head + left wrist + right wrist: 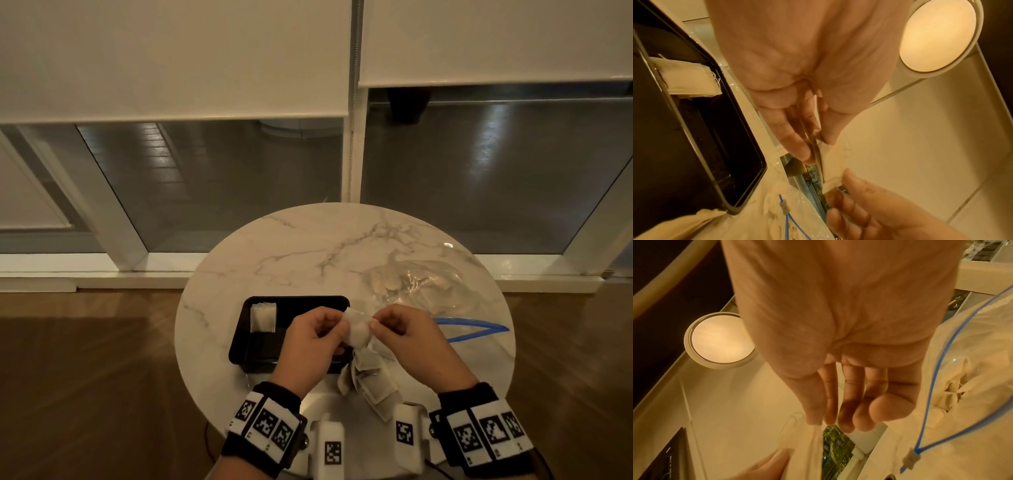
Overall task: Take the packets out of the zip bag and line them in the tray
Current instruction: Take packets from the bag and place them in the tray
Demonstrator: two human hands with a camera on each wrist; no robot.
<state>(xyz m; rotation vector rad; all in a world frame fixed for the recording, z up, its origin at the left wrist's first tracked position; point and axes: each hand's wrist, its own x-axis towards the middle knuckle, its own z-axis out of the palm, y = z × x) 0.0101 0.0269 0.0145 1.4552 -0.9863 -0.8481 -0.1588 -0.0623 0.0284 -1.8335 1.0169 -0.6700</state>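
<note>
Both hands pinch one packet (356, 327) taut betw. them, left hand (310, 342) & right hand (407, 337), over the tray (239, 342) edge, prob. flattening it to line up w/ the packet already inside (263, 317); zip bag (421, 291) lies open beside.

Near right corner of the black tray (239, 329) hidden behind the left hand (310, 342). Contents of the zip bag (416, 286) too blurred to count. Pile of packets (371, 380) partly covered by the right hand (407, 337). Near rim of the surface (308, 240) blocked by both wrists.
</note>
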